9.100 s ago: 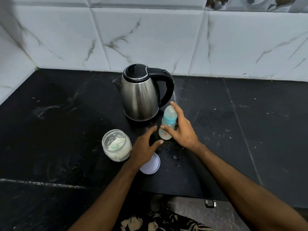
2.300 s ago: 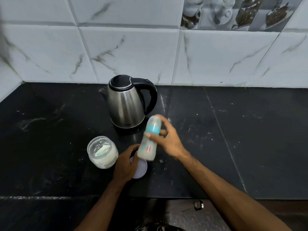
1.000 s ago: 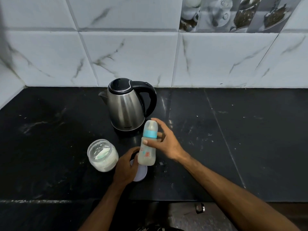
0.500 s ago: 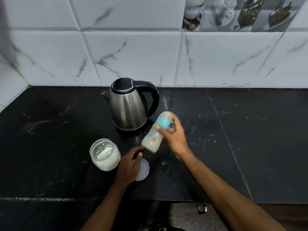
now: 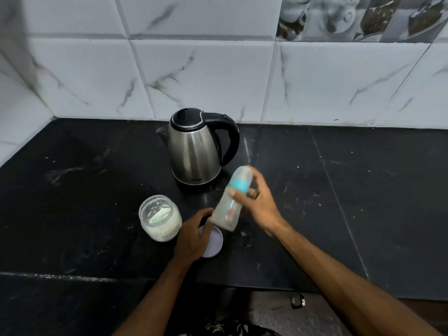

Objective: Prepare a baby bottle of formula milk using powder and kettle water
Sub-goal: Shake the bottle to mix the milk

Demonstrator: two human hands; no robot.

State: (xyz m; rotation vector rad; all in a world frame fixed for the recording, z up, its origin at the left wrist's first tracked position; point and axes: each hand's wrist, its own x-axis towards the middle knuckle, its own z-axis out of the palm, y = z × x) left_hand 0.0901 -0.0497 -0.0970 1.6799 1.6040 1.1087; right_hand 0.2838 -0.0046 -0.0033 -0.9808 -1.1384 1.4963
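Brushed steel kettle [image 5: 194, 151] with glossy black plastic handle, centre frame; translucent plastic bottle [image 5: 230, 202]; clear jar [image 5: 160, 220]; scuffed black stone counter [image 5: 363, 190]; glossy marbled tiles [image 5: 206, 76].

- Kettle [image 5: 194, 151]: small dark brand mark low on the steel body, near the base; too small to read.
- Bottle [image 5: 230, 202]: red and teal printed markings on the side; blurred, not legible.
- No other text, number or sign can be read.

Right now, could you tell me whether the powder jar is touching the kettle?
Apart. The head view shows a strip of bare black counter between the open powder jar and the kettle behind it.
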